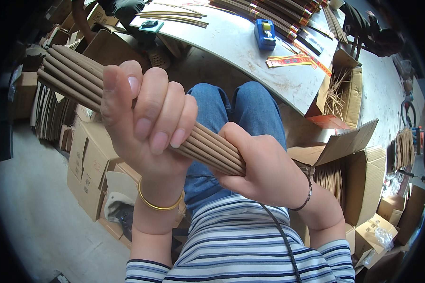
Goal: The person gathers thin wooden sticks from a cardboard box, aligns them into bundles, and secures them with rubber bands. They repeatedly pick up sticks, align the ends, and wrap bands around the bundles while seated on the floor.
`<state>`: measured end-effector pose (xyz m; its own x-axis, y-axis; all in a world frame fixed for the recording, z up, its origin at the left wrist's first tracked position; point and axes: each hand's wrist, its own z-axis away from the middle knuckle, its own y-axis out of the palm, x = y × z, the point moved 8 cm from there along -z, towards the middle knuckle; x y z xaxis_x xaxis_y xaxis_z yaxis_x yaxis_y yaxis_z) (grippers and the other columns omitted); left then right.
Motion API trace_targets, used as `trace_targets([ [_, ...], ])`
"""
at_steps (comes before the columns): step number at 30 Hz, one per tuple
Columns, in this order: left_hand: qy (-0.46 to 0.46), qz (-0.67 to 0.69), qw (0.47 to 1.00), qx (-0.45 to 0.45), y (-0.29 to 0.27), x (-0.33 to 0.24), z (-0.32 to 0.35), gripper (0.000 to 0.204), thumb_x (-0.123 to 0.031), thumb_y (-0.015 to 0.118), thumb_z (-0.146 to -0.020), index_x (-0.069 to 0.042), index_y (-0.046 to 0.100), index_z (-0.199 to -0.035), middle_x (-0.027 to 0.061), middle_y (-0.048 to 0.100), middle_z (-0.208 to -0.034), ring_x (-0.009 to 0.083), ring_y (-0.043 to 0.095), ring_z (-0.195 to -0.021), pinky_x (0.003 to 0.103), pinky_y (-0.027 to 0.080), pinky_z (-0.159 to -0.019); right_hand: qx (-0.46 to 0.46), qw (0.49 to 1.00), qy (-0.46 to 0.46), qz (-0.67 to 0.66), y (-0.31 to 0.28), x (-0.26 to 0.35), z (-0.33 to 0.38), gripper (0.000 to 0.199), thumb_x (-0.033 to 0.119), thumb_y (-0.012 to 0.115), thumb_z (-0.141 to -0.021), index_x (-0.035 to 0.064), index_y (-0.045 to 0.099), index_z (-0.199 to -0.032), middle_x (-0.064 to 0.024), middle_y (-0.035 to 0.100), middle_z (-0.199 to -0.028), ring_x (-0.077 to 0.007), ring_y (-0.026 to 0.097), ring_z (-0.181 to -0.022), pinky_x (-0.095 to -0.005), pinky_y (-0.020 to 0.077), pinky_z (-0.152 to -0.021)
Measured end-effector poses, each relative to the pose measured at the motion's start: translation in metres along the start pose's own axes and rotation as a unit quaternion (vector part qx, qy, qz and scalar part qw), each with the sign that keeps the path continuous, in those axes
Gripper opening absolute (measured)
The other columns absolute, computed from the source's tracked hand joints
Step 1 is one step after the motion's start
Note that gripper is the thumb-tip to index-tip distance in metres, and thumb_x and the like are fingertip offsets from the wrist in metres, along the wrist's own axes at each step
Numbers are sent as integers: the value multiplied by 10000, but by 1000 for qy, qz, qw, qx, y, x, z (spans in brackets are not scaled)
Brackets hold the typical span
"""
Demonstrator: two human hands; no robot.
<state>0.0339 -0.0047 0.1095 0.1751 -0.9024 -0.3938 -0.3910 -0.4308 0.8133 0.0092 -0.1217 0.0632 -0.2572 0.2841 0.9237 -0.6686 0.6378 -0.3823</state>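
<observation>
A thick bundle of brown incense sticks [211,149] slants across in front of me, its far end up at the left. My left hand [148,115] is wrapped round the middle of the bundle, fingers curled over the top. Lower down, my right hand [264,165] grips the near end, thumb and fingers closed about it, so the tips there are mostly hidden in the palm. The bundle is held above my lap, over my jeans [257,106].
Ahead is a white table [222,47] with a blue tape dispenser [265,35], red and yellow paper labels [290,60], loose sticks [174,18] and banded bundles [264,16]. Open cardboard boxes [370,184] stand at my right, another box [92,165] at my left. Other people show at the upper corners.
</observation>
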Motion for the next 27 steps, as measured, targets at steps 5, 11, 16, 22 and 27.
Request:
trace_targets([
  [5, -19, 34, 999, 12, 3, 2, 1, 232, -250, 368, -1012, -84, 460, -879, -9, 458, -604, 99, 474, -487, 261, 473, -524, 82, 990, -10, -114, 11, -3, -4, 311, 131, 711, -791, 20, 467, -948, -99, 578, -646, -223, 604, -521, -307, 465, -488],
  [11, -50, 168, 983, 50, 0, 12, -2, 232, -267, 402, -1010, -121, 423, -831, -30, 425, -595, 90, 463, -495, 266, 470, -541, 303, 836, 135, -436, 42, -7, 3, 374, 141, 705, -788, 4, 439, -1012, -59, 572, -612, -159, 591, -475, -289, 469, -471],
  [16, 59, -109, 983, -135, -10, -2, 5, 332, -198, 372, -1005, -154, 334, -678, -50, 378, -539, 52, 388, -403, 224, 435, -449, -12, 1000, -4, -10, 9, -10, -6, 288, 70, 699, -739, 37, 469, -908, -171, 575, -699, -361, 604, -672, -372, 472, -576],
  [22, 35, -30, 995, -93, -11, -1, 9, 258, -230, 363, -1016, -134, 401, -780, -32, 423, -576, 77, 441, -453, 257, 474, -519, 13, 1000, -6, 2, 6, -5, -7, 295, 63, 694, -735, 37, 459, -911, -178, 578, -707, -387, 596, -682, -395, 470, -573],
  [27, 31, -79, 985, -151, -9, 5, 27, 254, -314, 390, -1013, -137, 452, -842, -39, 421, -586, 79, 430, -462, 245, 450, -525, 11, 998, 5, 60, 7, 1, -1, 340, 70, 710, -718, 45, 448, -934, -172, 580, -709, -386, 597, -682, -409, 478, -569],
])
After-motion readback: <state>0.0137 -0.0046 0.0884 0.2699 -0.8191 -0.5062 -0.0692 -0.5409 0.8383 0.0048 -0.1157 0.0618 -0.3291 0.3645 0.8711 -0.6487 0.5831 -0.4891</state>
